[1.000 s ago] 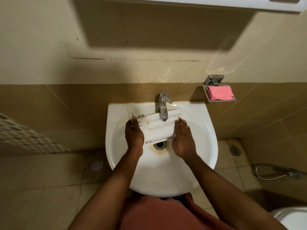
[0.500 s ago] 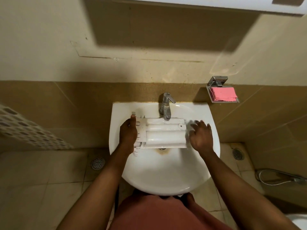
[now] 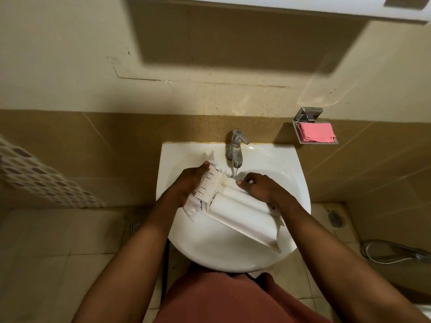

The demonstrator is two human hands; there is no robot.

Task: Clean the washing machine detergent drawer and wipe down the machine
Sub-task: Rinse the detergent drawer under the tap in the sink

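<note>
The white detergent drawer (image 3: pixel 242 215) lies slanted across the white sink (image 3: pixel 203 250), its ribbed back end up at the left and its front panel down at the right. My left hand (image 3: pixel 189 183) grips the ribbed back end. Over the drawer's upper edge rests my right hand (image 3: pixel 263 187), fingers curled, thumb and fingertips pressing on it just below the tap (image 3: pixel 235 148). A thin stream of water runs from the tap onto the drawer.
A pink cloth (image 3: pixel 316 132) lies folded in a chrome wall dish right of the sink. A hand-shower hose (image 3: pixel 394 252) lies on the tiled floor at the right. Floor drains sit left (image 3: pixel 135 226) and right (image 3: pixel 335 217) of the sink. A perforated white basket (image 3: pixel 35 180) stands at left.
The drawer has turned from level to slanted, its right end swung toward me. My right hand moved from the drawer's right end onto its upper edge under the tap.
</note>
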